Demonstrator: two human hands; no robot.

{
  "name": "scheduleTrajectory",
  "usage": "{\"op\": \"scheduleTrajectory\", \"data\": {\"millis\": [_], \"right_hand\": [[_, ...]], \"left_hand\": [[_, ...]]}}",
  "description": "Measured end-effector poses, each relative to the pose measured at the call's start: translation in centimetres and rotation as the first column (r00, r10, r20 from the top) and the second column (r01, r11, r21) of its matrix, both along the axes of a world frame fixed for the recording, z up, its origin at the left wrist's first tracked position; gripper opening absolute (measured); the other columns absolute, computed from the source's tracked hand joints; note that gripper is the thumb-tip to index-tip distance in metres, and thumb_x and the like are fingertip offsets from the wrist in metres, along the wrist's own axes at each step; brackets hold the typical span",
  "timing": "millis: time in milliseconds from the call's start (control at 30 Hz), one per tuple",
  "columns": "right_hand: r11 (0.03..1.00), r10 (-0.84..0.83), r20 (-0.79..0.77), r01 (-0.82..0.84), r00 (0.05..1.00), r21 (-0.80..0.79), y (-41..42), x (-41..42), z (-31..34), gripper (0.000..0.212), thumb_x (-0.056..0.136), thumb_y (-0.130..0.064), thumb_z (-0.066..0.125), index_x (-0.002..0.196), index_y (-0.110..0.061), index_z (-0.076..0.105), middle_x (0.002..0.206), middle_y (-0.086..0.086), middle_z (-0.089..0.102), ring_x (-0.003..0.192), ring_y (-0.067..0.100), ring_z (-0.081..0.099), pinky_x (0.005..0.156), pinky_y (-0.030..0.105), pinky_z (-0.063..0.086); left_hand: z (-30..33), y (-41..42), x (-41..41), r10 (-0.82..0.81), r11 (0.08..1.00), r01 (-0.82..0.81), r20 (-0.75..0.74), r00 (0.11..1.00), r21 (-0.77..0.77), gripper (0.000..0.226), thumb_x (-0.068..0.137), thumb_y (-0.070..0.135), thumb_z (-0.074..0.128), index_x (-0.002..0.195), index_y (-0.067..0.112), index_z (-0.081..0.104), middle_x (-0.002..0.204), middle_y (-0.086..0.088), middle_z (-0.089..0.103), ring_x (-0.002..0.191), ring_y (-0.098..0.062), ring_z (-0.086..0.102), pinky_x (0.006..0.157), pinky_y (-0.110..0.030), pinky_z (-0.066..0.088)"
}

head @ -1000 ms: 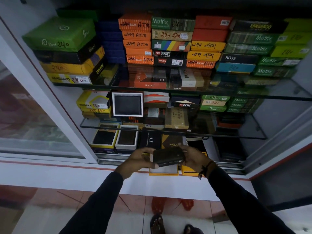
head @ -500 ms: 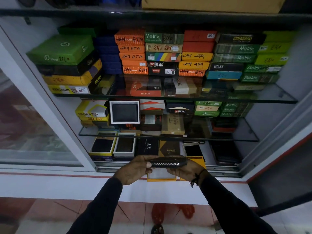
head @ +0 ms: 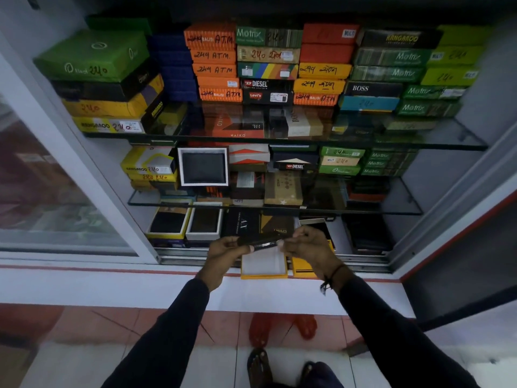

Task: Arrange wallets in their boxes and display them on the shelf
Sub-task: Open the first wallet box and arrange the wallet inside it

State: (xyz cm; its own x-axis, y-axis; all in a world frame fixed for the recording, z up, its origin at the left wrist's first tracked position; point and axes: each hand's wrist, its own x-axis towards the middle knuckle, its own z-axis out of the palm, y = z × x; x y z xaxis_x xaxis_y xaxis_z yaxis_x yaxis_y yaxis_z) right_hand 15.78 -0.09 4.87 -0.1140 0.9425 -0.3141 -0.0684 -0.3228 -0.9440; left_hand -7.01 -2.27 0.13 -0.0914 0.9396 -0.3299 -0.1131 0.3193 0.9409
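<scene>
I've got the wallet [head: 261, 241] pinched between both hands, left hand [head: 223, 252] gripping its left end, right hand [head: 303, 247] closed on the right end, zipper edge facing me. Its long axis runs left to right, level. Directly under it, on the cabinet's front ledge, sits the open box [head: 264, 264], white inside, long side matching. Lowering it straight in looks like the move.

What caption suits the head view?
Both hands, left and right, hold a dark wallet above an open box.
</scene>
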Motion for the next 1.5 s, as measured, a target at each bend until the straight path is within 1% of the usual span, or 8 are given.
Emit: {"op": "scheduleTrajectory", "data": {"millis": [533,733,867,1067,1167,1367,1433,1500], "right_hand": [[1.0,-0.026,0.098,0.026,0.995,-0.004,1.0,5.2,1.1,0.039,0.071,0.01,0.078,0.098,-0.004,0.053,0.103,0.034,0.068,0.097,0.046,0.068,0.09,0.054,0.056],[0.98,0.045,-0.235,-0.089,0.971,-0.177,1.0,3.0,-0.5,0.008,0.089,0.002,0.058,0.085,-0.004,0.057,0.093,0.019,0.059,0.085,0.029,0.062,0.074,0.037,0.055],[0.981,0.029,-0.456,-0.113,0.889,-0.158,-0.2,1.6,-2.9,0.078,0.03,-0.032,0.099,0.095,-0.002,0.067,0.088,0.017,0.074,0.082,0.028,0.073,0.068,0.034,0.063],[0.941,-0.046,-0.279,-0.053,0.959,-0.334,1.1,2.5,-4.6,0.046,0.093,-0.045,0.057,0.12,-0.009,0.064,0.128,0.025,0.065,0.113,0.036,0.065,0.094,0.045,0.057],[0.926,0.056,-0.225,-0.135,0.973,-0.353,1.4,2.9,-4.3,0.049,0.091,-0.046,0.06,0.122,-0.009,0.065,0.124,0.018,0.07,0.116,0.035,0.065,0.097,0.046,0.054],[0.997,0.054,0.134,-0.061,0.99,0.052,0.9,2.0,-4.0,0.041,0.071,0.008,0.08,0.11,0.005,0.068,0.116,0.021,0.07,0.111,0.036,0.067,0.09,0.046,0.059],[0.924,-0.026,0.492,-0.167,0.87,0.343,0.4,1.3,-4.4,0.029,0.068,0.006,0.081,0.093,-0.002,0.07,0.105,0.012,0.071,0.101,0.027,0.067,0.088,0.042,0.058],[0.756,-0.236,0.789,-0.403,0.568,0.516,-0.5,0.9,-4.8,0.025,0.067,-0.004,0.08,0.085,-0.016,0.068,0.099,0.0,0.067,0.094,0.018,0.063,0.082,0.033,0.054]], "left_hand": [[0.0,0.0,-1.4,-0.226,0.974,0.223,0.096,0.969,0.037,0.039,0.07,0.021,0.087,0.109,0.017,0.08,0.11,-0.011,0.079,0.113,-0.034,0.07,0.096,-0.038,0.055],[1.3,-0.4,1.7,-0.422,0.906,0.399,0.388,0.819,0.142,0.052,0.079,0.008,0.074,0.13,0.0,0.066,0.13,-0.017,0.07,0.126,-0.029,0.064,0.104,-0.033,0.055],[1.7,-0.3,3.1,-0.429,0.903,0.397,0.4,0.81,0.165,0.05,0.074,0.007,0.076,0.124,0.012,0.073,0.127,-0.008,0.073,0.124,-0.023,0.067,0.103,-0.03,0.056],[0.7,0.4,0.6,-0.334,0.942,0.325,0.177,0.926,0.08,0.073,0.065,-0.006,0.085,0.129,0.025,0.067,0.133,-0.017,0.065,0.123,-0.03,0.066,0.093,-0.036,0.06],[0.4,0.7,-0.3,-0.347,0.937,0.345,0.034,0.937,0.05,0.083,0.064,-0.014,0.086,0.129,0.032,0.064,0.13,-0.019,0.064,0.118,-0.032,0.068,0.09,-0.038,0.062],[0.3,0.6,0.5,-0.161,0.975,0.179,-0.14,0.977,0.128,0.078,0.067,-0.015,0.084,0.128,0.029,0.06,0.108,-0.01,0.074,0.107,-0.026,0.073,0.091,-0.04,0.063],[0.2,0.2,1.4,-0.018,0.946,0.14,-0.382,0.924,0.293,0.056,0.069,-0.017,0.08,0.11,0.019,0.068,0.098,-0.005,0.074,0.099,-0.021,0.073,0.091,-0.04,0.062],[-0.3,-0.5,2.1,0.082,0.85,0.267,-0.615,0.784,0.454,0.04,0.069,-0.018,0.078,0.095,0.012,0.071,0.102,-0.003,0.069,0.099,-0.016,0.069,0.09,-0.034,0.062]]}}
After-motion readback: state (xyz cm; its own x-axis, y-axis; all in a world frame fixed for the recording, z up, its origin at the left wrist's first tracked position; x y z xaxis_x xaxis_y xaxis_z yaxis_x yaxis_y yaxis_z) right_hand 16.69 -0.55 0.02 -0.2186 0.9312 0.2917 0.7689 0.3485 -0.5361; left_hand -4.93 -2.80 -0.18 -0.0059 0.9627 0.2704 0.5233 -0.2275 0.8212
